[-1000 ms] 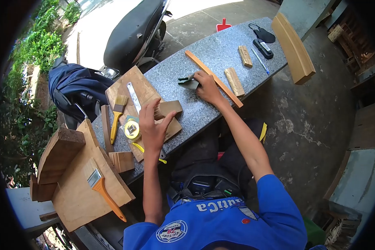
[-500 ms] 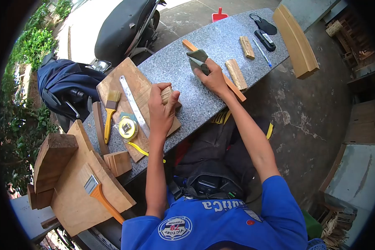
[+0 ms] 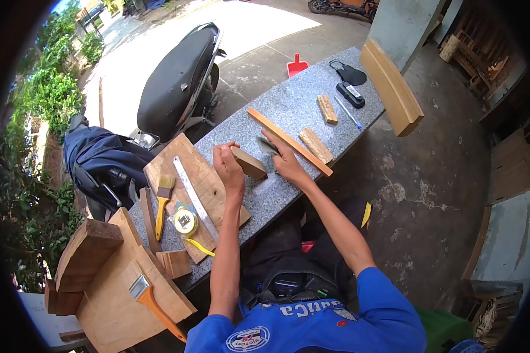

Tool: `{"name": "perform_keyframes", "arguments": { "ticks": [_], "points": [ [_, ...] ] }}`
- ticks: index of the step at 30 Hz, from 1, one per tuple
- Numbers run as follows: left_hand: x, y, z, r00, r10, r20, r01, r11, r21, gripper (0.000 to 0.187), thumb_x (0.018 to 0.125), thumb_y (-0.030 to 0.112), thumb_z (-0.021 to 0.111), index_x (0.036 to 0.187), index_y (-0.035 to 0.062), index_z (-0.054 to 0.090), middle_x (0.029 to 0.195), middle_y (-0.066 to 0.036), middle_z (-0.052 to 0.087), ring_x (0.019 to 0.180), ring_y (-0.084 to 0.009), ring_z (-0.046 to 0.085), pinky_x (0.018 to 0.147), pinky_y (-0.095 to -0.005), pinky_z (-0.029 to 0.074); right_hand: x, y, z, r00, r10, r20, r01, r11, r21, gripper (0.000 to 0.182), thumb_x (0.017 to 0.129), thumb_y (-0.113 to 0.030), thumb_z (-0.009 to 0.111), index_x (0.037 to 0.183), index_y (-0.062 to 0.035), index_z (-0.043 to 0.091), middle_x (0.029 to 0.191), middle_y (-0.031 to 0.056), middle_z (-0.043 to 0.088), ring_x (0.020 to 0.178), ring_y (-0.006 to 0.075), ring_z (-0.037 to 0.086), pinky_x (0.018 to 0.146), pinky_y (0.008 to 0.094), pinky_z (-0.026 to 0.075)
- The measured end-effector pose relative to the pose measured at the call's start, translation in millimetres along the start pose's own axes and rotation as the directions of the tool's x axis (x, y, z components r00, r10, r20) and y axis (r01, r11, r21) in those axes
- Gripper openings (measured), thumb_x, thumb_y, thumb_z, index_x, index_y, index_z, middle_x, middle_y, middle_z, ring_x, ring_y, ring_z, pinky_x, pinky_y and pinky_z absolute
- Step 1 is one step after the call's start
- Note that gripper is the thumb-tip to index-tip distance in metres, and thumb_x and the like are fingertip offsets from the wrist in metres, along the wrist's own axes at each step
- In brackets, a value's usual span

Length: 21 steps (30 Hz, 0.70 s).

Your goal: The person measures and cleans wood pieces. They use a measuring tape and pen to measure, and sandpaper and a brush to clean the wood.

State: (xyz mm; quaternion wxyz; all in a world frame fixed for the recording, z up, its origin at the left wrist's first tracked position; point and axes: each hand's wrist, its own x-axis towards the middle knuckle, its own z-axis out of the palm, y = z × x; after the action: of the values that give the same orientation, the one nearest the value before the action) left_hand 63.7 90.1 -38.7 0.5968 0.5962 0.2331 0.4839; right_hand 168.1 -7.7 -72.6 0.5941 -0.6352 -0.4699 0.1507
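Observation:
My left hand [image 3: 228,170] is closed around one end of a small wooden block [image 3: 249,163], tilted over the granite bench. Close to the block's other end, my right hand [image 3: 288,166] grips a folded grey-green sheet of sandpaper [image 3: 268,146]. Pale dust [image 3: 264,186] lies on the stone just below the block. A thin wooden strip [image 3: 290,142] runs diagonally past my right hand. Left of my left hand, a wooden board [image 3: 218,203] carries a steel ruler [image 3: 189,189], a yellow-handled brush [image 3: 162,203] and a yellow tape measure [image 3: 185,220].
Two rough wood pieces [image 3: 315,145], a pen [image 3: 348,113], a black case [image 3: 350,94] and a long curved wooden piece [image 3: 391,88] occupy the bench's far right. Larger timber with an orange-handled brush [image 3: 153,306] stands at lower left. A parked motorbike [image 3: 176,82] is beyond the bench.
My right hand has brought the sandpaper down and left, close to the block. My left hand has turned the block, so its long side shows. The whole view has shifted.

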Motion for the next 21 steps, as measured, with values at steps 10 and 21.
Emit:
{"name": "perform_keyframes", "arguments": {
  "ticks": [10,21],
  "points": [
    [-22.0,-2.4,7.2,0.958,0.278,0.069,-0.285,0.950,0.131,0.025,0.088,0.022,0.031,0.084,-0.0009,0.040,0.085,-0.012,0.039,0.081,-0.0195,0.040,0.077,-0.0317,0.034,-24.9,-54.9,29.3,0.996,-0.025,0.083,-0.011,0.912,0.410,0.061,0.083,-0.025,0.035,0.134,0.0041,0.017,0.140,0.0188,0.018,0.131,0.0269,0.013,0.106,0.0323,0.009],
    [-20.4,-11.0,0.1,0.943,0.333,0.002,-0.331,0.939,0.096,0.017,0.086,0.018,0.035,0.085,0.0015,0.036,0.087,-0.012,0.037,0.082,-0.0187,0.038,0.078,-0.0325,0.034,-18.0,-49.4,41.2,0.993,0.075,0.087,-0.091,0.976,0.199,0.057,0.091,-0.034,0.024,0.132,0.0044,0.021,0.138,0.0178,0.022,0.131,0.0284,0.013,0.106,0.0342,0.008]
  ]
}}
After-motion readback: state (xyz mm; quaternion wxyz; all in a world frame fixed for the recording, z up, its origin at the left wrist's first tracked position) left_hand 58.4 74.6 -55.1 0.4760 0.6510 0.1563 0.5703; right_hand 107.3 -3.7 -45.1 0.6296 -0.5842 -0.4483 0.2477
